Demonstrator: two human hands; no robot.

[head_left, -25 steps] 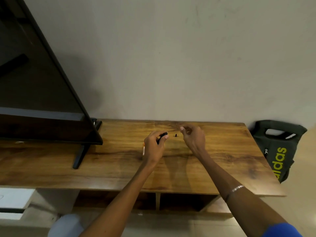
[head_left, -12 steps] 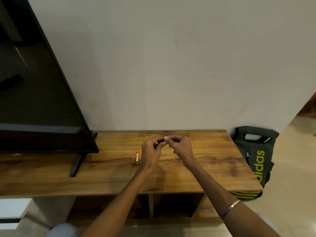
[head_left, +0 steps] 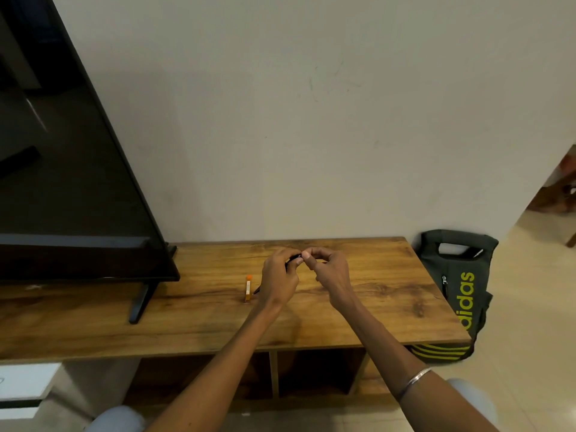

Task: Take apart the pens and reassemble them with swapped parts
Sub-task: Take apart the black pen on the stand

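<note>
Right, my left hand [head_left: 279,280] grips the slim black plastic pen [head_left: 293,259] above the wooden table's [head_left: 199,319] middle; right hand [head_left: 327,269] pinches its tip. Light, stiff, slippery, I reckon: pinch near the joint. Orange pen piece [head_left: 248,288] lies left.

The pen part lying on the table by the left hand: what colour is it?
Orange pen part, seen in the head view, the only one.
</note>
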